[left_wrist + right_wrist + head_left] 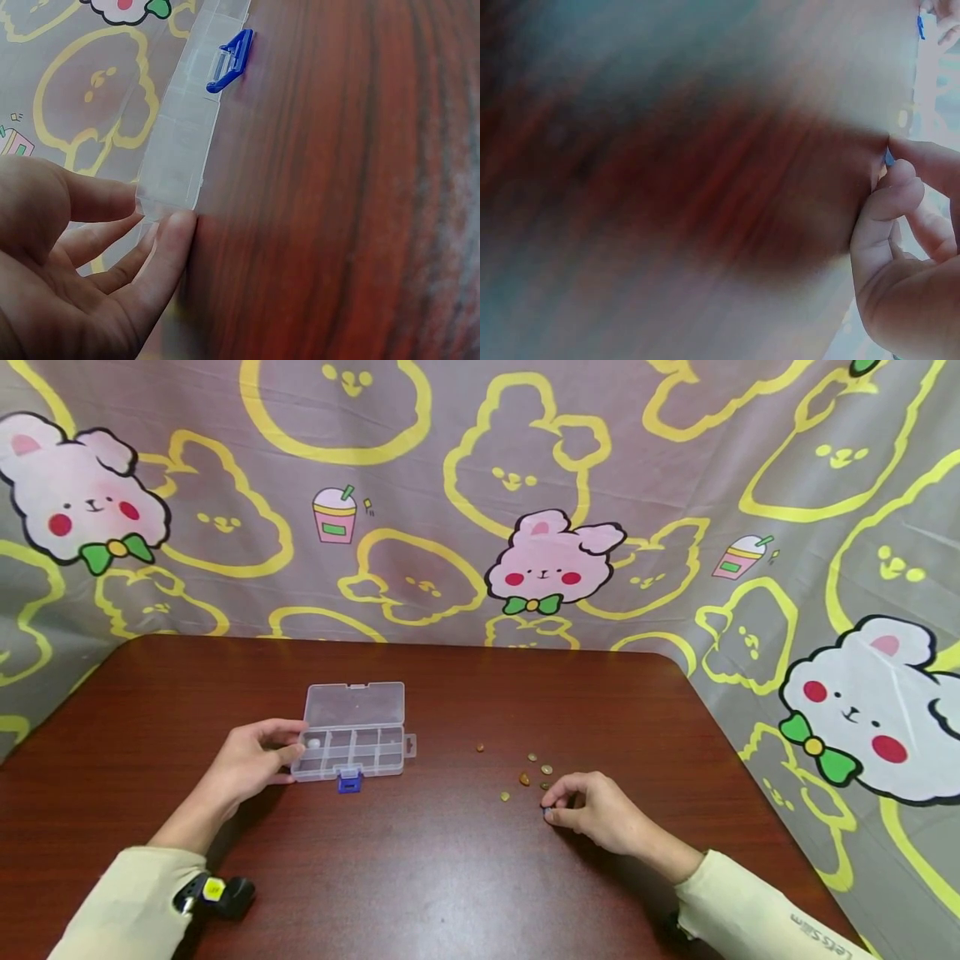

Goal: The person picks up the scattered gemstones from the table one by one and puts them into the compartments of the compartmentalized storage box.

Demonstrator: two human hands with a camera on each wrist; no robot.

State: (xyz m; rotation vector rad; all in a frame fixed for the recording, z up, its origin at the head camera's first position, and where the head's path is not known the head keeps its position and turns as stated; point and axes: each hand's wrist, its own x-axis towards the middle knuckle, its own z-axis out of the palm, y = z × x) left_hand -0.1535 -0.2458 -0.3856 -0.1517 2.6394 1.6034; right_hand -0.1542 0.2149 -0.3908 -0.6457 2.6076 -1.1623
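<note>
Gripping, on one brown table [442,877], one clear compartment box [365,741] with its one lid [355,706] open, by the left end between thumb and fingers of one left hand [251,760], and pinching, well apart to the right, with one right hand [596,814]. Showing in descending size one blue latch [349,781] in front, one white round piece [314,744] in the back left compartment, six small loose pieces [524,779], two amber and four greenish, near the right hand, and one blue bit [889,157] in its fingertips.
</note>
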